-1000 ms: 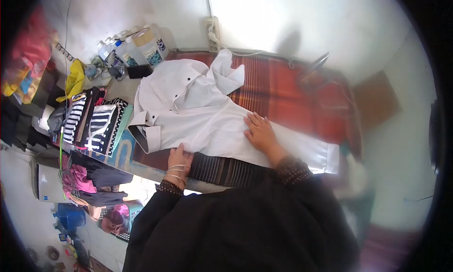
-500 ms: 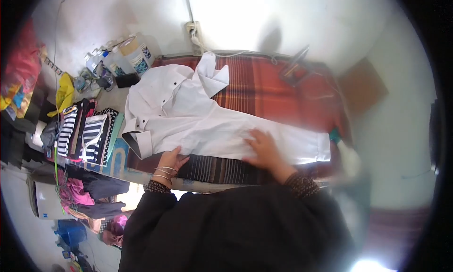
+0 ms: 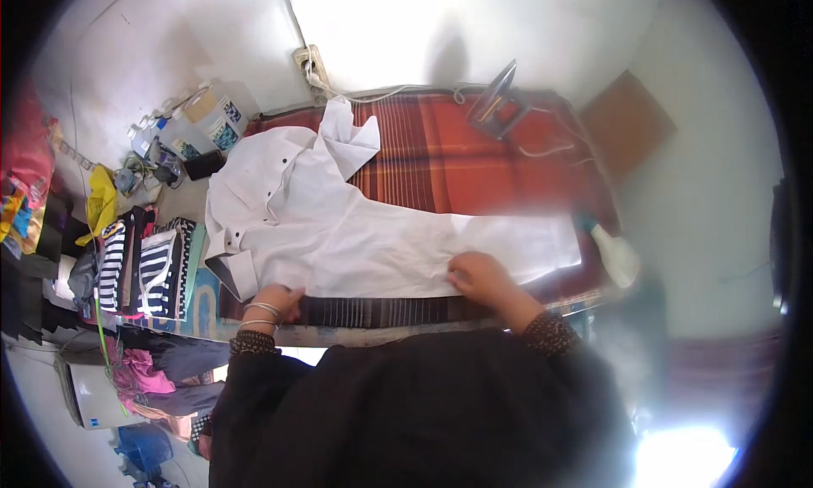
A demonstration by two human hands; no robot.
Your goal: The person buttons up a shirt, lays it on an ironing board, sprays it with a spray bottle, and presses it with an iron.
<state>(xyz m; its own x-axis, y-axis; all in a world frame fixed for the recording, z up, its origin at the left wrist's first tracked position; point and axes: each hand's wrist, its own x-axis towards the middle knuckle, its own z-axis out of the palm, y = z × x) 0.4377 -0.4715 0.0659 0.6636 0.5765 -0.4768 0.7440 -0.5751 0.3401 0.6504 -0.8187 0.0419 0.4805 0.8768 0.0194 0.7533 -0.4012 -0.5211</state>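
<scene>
A white shirt (image 3: 373, 242) with dark buttons lies spread on a red striped cloth (image 3: 440, 179), its collar to the left and a long sleeve stretching right. My left hand (image 3: 279, 302) is at the near edge of the shirt, fingers closed on the fabric beside the collar. Further right, my right hand (image 3: 484, 278) rests on the shirt with curled fingers pinching the cloth near its lower edge. The fingertips of both hands are partly hidden or blurred. The other sleeve is bunched at the far side.
An iron (image 3: 495, 107) stands at the far right, its cord running to a wall socket (image 3: 311, 69). A white spray bottle (image 3: 616, 258) lies past the sleeve's end. Folded striped clothes (image 3: 157, 264) are stacked at left, with several plastic bottles (image 3: 203, 124) behind.
My right hand has gone from spread flat on the sleeve to curled fingers. My left hand has closed on the shirt's near edge. The sleeve sits nearer, and the view has shifted.
</scene>
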